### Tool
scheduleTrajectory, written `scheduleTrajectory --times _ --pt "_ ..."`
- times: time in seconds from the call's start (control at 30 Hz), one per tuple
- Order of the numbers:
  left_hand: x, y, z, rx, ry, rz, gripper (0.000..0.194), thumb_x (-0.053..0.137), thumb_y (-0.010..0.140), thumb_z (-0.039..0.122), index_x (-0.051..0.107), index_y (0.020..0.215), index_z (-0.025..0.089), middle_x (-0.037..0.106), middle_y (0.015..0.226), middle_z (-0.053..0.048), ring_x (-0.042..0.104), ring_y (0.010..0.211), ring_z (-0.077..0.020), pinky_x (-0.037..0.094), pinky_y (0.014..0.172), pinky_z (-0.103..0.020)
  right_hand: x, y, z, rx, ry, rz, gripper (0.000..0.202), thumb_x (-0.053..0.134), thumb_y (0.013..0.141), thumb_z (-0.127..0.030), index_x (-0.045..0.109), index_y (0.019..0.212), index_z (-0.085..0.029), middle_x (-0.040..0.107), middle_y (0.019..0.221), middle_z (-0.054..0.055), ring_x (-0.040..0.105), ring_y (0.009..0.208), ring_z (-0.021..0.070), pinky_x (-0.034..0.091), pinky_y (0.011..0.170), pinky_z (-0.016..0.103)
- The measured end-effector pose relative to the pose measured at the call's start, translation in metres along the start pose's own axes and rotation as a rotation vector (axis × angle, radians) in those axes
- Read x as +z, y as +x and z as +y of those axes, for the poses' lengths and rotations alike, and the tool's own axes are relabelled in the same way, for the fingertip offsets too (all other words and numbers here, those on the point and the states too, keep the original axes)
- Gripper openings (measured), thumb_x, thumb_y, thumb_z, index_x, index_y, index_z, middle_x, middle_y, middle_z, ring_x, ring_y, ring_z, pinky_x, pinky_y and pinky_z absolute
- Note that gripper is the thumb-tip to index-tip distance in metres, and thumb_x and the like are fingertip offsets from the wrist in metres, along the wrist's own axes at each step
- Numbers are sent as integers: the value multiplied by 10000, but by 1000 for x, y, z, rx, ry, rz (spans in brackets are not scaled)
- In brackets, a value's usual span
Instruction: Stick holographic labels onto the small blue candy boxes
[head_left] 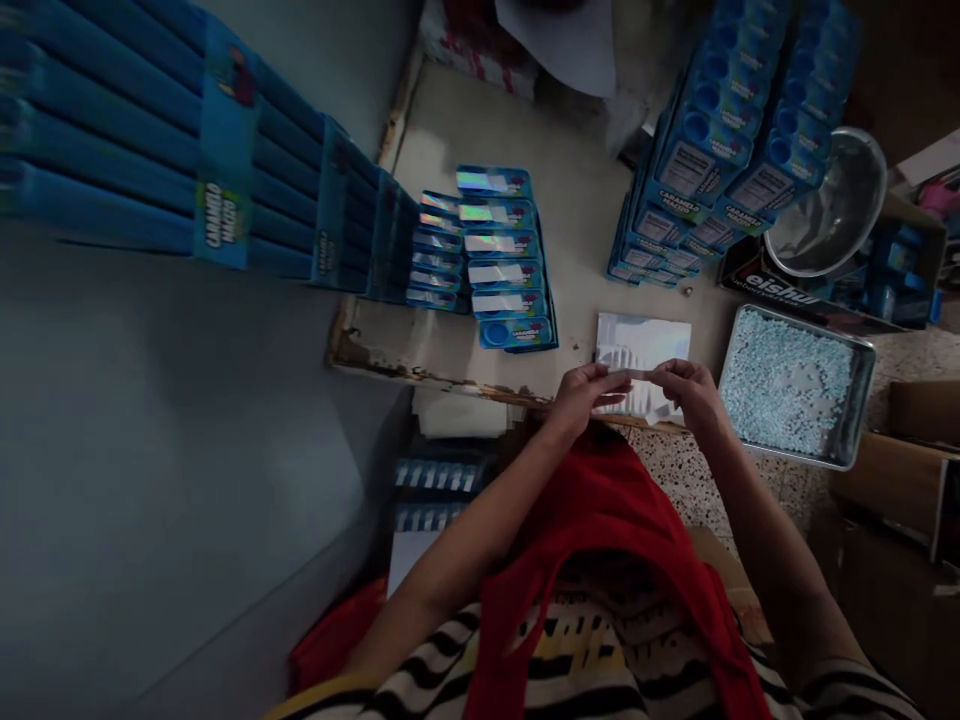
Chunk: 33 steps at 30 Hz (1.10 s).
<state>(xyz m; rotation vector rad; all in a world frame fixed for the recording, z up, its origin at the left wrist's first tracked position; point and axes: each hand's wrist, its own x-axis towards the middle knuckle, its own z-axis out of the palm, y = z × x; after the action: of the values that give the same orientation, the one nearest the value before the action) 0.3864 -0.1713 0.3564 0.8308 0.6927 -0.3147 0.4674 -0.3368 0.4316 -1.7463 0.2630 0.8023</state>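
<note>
A thin strip (637, 375) was stretched between a person's two hands, just above a shiny silver sheet (652, 338) at the near edge of a worn table (581, 230). The left hand (589, 393) pinched one end between thumb and fingers; the right hand (691, 390) pinched the other. Whether either hand touched the sheet could not be told.

Just right of the hands, a rectangular metal tray (863, 400) held a layer of tiny pale blue and white pellets (772, 365), thinner near the middle, where bare metal showed. Behind it, a printed cardboard box (780, 296) contained jumbled blue pieces (892, 262), and a round metal bowl (844, 225) leaned at a tilt over that box.

Left of the sheet lay a row of blue packs (506, 272), five crossed by silvery strips, the nearest showing a round blue spot. A shorter row stood beside it. Tall stacks of similar packs (697, 150) rose beyond the sheet, while long blue bundles (225, 150) filled the upper left.
</note>
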Motion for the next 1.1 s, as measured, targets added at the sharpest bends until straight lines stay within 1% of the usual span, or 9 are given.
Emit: scheduleTrajectory --times 0.07,0.17,0.3,0.43,0.53,0.67,0.93,1.03,1.1 --pt "3 -23 4 73 58 77 536 937 655 634 757 883 184 808 907 -118 791 909 -288 613 761 -369 5 -13 -2 -2 -28 33 392 917 600 -547 693 643 -229 500 539 -48 379 484 89 354 423 257" --pt "1 -62 19 219 218 165 438 870 742 645 778 834 226 781 785 -77 766 761 -266 580 638 -352 21 -34 -12 -59 -43 136 378 937 625 -550 732 656 -234 544 554 -25 405 479 98 366 404 265" --pt "-23 -100 70 455 409 317 330 819 825 575 806 810 245 740 702 -45 687 637 -227 513 597 -343 67 -40 -42 -214 -71 170 421 892 691 -638 756 728 -242 626 619 10 506 529 143 455 415 293" --pt "-64 -100 134 529 502 416 297 813 838 495 793 732 219 725 699 -45 634 621 -201 466 582 -325 125 -19 -74 -375 -286 154 438 789 789 -675 764 768 -239 594 603 14 561 552 172 462 452 310" --pt "-91 -87 156 522 542 442 285 831 810 452 782 679 204 704 662 -44 612 619 -197 452 581 -321 154 -4 -82 -410 -499 200 391 727 862 -618 771 775 -239 608 609 23 625 596 192 467 520 322" --pt "-108 -79 151 460 544 401 315 830 799 466 775 655 191 696 643 -55 594 580 -186 433 563 -317 166 0 -77 -404 -658 260 302 725 882 -516 791 783 -239 666 656 38 689 669 221 463 600 346" --pt "-117 -62 137 439 465 359 310 835 782 464 771 674 181 697 655 -52 575 555 -166 431 579 -320 170 13 -64 -352 -746 270 299 693 895 -511 765 795 -238 726 716 59 739 735 251 473 636 359" --pt "-122 -47 118 399 364 315 386 847 764 543 744 725 174 683 675 -47 583 589 -167 435 596 -315 169 15 -60 -296 -675 303 295 778 828 -522 697 830 -238 702 704 44 747 730 262 483 604 341" --pt "-127 -35 102 359 300 352 457 889 706 588 703 785 179 672 707 -34 599 631 -167 450 615 -301 162 17 -58 -243 -526 268 452 851 737 -580 652 962 -242 641 665 -5 699 629 229 462 532 313"
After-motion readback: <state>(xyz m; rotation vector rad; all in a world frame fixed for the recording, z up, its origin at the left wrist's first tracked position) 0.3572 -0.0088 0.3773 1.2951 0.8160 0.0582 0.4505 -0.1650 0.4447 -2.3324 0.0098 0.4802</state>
